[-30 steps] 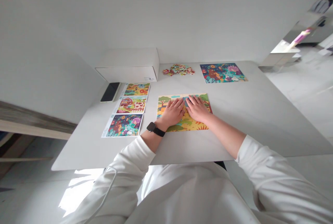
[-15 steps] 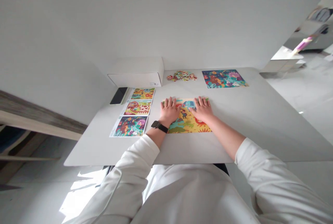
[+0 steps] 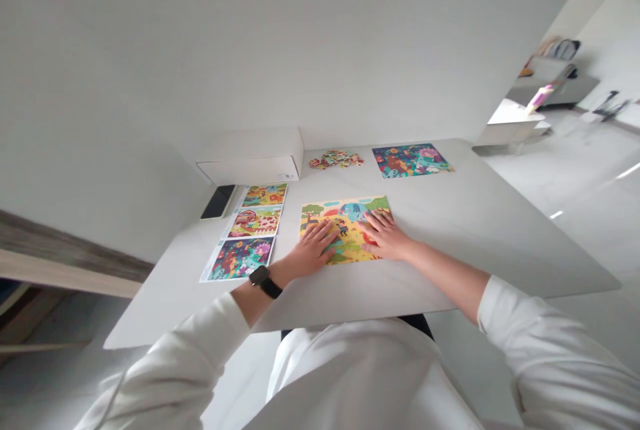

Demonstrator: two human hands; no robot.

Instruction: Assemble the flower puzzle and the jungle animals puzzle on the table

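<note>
A bright animal-scene puzzle (image 3: 350,243) lies flat on the table in front of me, its pieces joined into one rectangle. My left hand (image 3: 314,249) rests palm down over its lower left part, fingers stretched out. On the puzzle's right side lies my right hand (image 3: 387,237), also flat with the fingers spread. Neither hand grips anything. The palms hide parts of the picture, while the blue elephant and the trees along the top edge show between and above the fingers.
A second, darker puzzle (image 3: 413,160) lies at the back right. Beside it is a heap of loose puzzle pieces (image 3: 337,159). A white box (image 3: 250,167) stands against the wall. On the left are a sheet with three printed pictures (image 3: 253,222) and a phone (image 3: 219,202).
Both hands have slid down the puzzle toward me, the left one farther, uncovering its upper edge. The camera view has shifted slightly. The other things on the table stay in place.
</note>
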